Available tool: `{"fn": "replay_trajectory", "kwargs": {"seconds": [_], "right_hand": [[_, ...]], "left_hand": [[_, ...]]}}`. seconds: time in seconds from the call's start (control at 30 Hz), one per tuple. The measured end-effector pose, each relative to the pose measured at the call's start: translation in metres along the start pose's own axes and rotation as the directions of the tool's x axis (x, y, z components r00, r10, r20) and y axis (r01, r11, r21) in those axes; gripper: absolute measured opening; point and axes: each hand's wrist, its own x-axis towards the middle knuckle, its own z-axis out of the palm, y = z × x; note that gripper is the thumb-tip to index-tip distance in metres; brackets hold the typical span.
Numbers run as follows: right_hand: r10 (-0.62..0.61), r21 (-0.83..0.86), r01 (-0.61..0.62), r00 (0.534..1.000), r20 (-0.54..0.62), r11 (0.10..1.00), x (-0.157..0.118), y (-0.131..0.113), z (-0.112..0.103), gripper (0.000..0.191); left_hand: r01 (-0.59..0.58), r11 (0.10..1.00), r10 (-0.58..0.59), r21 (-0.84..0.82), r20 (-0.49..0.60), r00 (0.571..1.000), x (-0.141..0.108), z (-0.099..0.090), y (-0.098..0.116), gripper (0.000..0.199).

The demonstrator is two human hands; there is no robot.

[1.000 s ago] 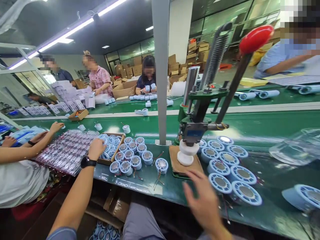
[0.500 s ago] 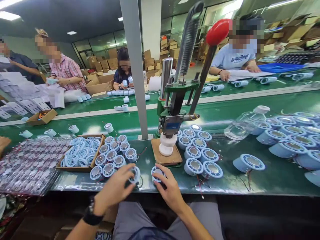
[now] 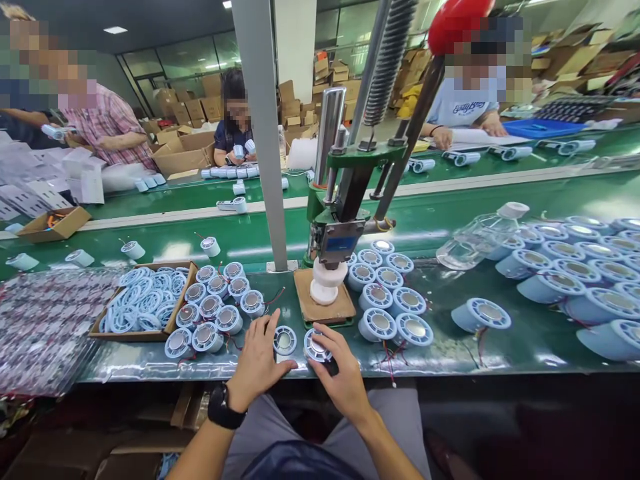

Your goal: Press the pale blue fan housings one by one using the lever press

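My right hand (image 3: 340, 367) has its thumb and fingers curled around a light blue round motor unit (image 3: 316, 347) with a slotted rim and a silver centre, at the front edge of the bench. Just left of it stands a second blue motor unit (image 3: 285, 341). My left hand (image 3: 257, 360) lies beside that one, thumb and fingers apart and holding nothing. Behind both hands is a hand press (image 3: 343, 243) with a red-knobbed lever, its white pressing head (image 3: 327, 283) above a brown base plate (image 3: 305, 293).
Left are several motor units (image 3: 210, 307), a carton of blue rings (image 3: 95, 330) and clear-wrapped parts (image 3: 45, 327). More units (image 3: 395, 300) stand right of the press, near a clear bottle (image 3: 465, 243). A grey post (image 3: 265, 133) rises behind. Co-workers sit across the green conveyor (image 3: 225, 230).
My left hand has come away from the left motor unit, which now stands in plain sight beside it. My right hand remains around its unit. The view has shifted somewhat.
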Motion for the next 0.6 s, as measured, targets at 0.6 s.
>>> {"fn": "replay_trajectory", "kwargs": {"seconds": [0.6], "right_hand": [[0.067, -0.113, -0.076, 0.994, -0.083, 0.991, -0.003, -0.004, 0.017, 0.047]], "left_hand": [[-0.019, 0.987, -0.005, -0.157, -0.146, 0.989, 0.003, -0.008, 0.012, 0.073]]}}
